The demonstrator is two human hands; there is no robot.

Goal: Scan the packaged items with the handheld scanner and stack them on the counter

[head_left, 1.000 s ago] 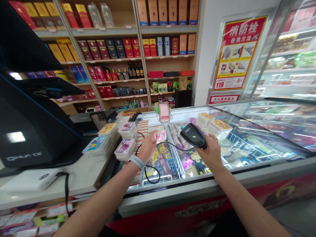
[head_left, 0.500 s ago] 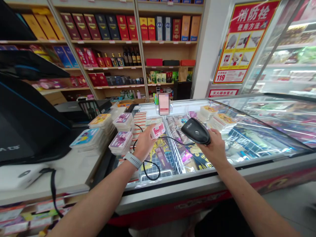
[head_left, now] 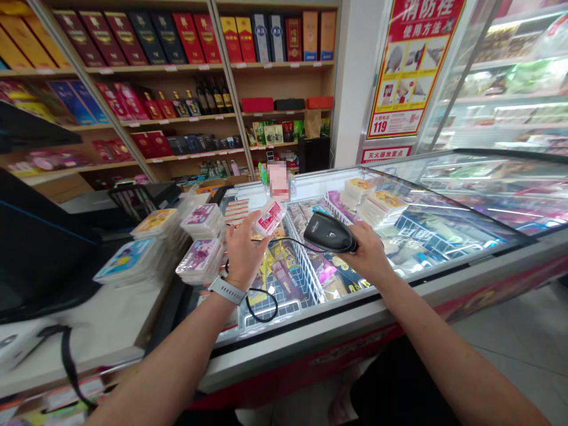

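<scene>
My left hand (head_left: pixel 245 251), with a grey watch band at the wrist, grips a small clear pack with a pink and white label (head_left: pixel 270 218) between thumb and fingers. In my right hand (head_left: pixel 368 251) is a black barcode scanner (head_left: pixel 329 232), its head pointing left toward the pack. The scanner's black cable (head_left: pixel 276 307) loops over the glass top below my left hand. Left of my left hand are two stacks of packs with purple labels, the nearer one (head_left: pixel 200 260) and the farther one (head_left: pixel 203 220).
A glass-topped freezer (head_left: pixel 284 349) with wire baskets spans the front. Stacks with blue (head_left: pixel 128 260) and orange labels (head_left: pixel 155 222) stand on the left counter, beside a black machine (head_left: pixel 39 248). More orange-labelled packs (head_left: pixel 384 207) lie right. Shelves (head_left: pixel 177 68) hold boxes and bottles behind.
The view has shifted right and slightly down. My left hand has raised and turned the pack, showing more of its label. The scanner is now closer to level and remains in my right hand.
</scene>
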